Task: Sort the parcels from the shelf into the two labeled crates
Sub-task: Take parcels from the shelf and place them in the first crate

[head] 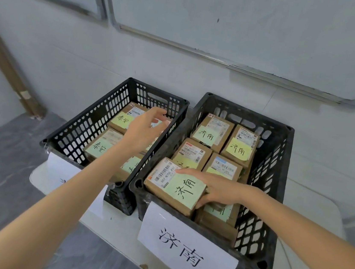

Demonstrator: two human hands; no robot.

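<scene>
Soft, cool, even light on both crates, with a wide-angle bend toward the edges.

Standing here, the light looks flat and diffuse with a bluish cast, and its source is out of sight. The pale wall and the whiteboard [253,20] are lit evenly and look matte. Shadows are faint: shade gathers inside the mesh walls of the left crate [88,121] and the right crate [263,189], and a soft shadow lies on the table [310,213] just beneath them. The middle is sharp, so the handwritten note on the parcel [174,186] held by the right hand [219,189] reads cleanly. The left hand [143,130] smears slightly at the fingertips. The whiteboard's frame bows, and the top left corner goes soft.
</scene>
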